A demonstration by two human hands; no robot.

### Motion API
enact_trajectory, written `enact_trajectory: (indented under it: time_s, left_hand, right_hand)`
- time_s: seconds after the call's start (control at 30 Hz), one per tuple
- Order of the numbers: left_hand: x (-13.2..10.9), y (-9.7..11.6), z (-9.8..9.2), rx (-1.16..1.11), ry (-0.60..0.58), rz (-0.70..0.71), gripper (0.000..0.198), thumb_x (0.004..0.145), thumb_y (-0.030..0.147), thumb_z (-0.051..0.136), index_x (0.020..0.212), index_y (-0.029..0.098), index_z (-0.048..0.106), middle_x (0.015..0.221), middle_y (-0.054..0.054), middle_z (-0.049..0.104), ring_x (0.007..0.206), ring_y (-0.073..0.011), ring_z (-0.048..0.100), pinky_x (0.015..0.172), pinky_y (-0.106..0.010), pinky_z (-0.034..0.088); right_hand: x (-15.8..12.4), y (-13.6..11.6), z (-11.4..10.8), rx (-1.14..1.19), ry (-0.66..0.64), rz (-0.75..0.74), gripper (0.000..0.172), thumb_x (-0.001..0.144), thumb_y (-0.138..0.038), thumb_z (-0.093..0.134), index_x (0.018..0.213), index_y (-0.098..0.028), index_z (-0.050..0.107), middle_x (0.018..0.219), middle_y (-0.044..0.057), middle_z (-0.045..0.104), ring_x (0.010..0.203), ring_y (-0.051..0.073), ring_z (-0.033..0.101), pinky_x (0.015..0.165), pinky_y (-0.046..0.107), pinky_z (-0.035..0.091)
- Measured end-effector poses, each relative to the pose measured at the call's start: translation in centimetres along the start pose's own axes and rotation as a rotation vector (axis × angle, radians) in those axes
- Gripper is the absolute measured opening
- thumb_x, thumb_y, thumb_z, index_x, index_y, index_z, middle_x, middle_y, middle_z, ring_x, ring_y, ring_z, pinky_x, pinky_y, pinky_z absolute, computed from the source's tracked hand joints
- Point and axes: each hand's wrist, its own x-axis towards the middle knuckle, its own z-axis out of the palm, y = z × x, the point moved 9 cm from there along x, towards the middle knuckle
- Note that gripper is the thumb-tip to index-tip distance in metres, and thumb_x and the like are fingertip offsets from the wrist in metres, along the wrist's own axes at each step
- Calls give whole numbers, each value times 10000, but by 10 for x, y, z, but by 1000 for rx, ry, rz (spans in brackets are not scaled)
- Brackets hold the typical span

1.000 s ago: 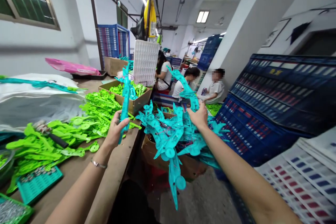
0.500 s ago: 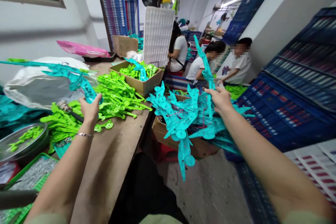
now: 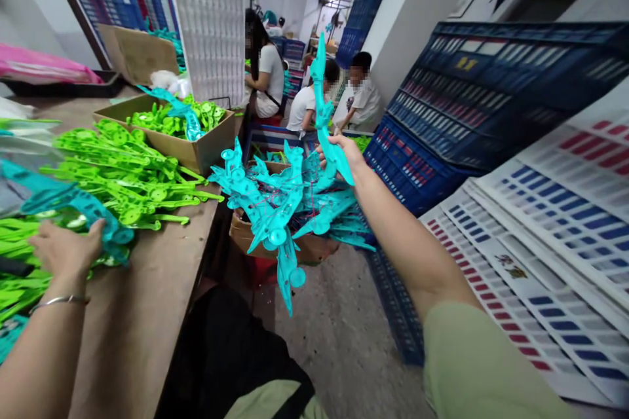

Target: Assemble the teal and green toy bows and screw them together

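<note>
My right hand (image 3: pixel 344 154) is closed on a long turquoise plastic part (image 3: pixel 322 98), which stands nearly upright above a tangled heap of turquoise parts (image 3: pixel 280 209). That heap overfills a cardboard box (image 3: pixel 309 247) beside the table. At the left, my left hand (image 3: pixel 69 245) grips another turquoise part (image 3: pixel 73 200), low over the bright green parts on the table (image 3: pixel 142 314). A pile of green parts (image 3: pixel 128 173) lies just beyond it. Behind the pile, an open cardboard box (image 3: pixel 211 144) holds green pieces with a turquoise part (image 3: pixel 179 111) on top.
Blue crates (image 3: pixel 472 91) are stacked at the right, with white slotted crates (image 3: pixel 511 262) nearer. A white ribbed panel (image 3: pixel 209 33) stands behind the green box. Several people in white shirts sit farther back. A pink bag (image 3: pixel 44 65) lies at the left.
The view has turned to the right. My left hand has lowered with its turquoise part toward the green pieces. My right hand still holds its part, now tilted differently and more separate from the heap.
</note>
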Motion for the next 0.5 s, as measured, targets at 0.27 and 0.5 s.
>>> enact_trajectory:
  time_s: [0.27, 0.5]
  left_hand:
    - [-50, 6, 72, 126, 42, 125, 417, 803, 482, 646, 1094, 192, 574, 968, -92, 567, 956, -310, 578, 855, -481, 504]
    - [-103, 54, 167, 166, -205, 235, 478, 879, 535, 602, 1188, 174, 553, 1064, -140, 594, 999, -321, 590, 861, -465, 497]
  right_hand:
    - [-20, 4, -13, 134, -173, 58, 204, 817, -272, 552, 912, -123, 653, 761, 86, 713, 625, 157, 621, 426, 191, 434]
    - [-28, -8, -7, 153, -231, -45, 306, 820, -419, 563, 938, -150, 647, 785, 66, 692, 688, 164, 626, 461, 184, 425]
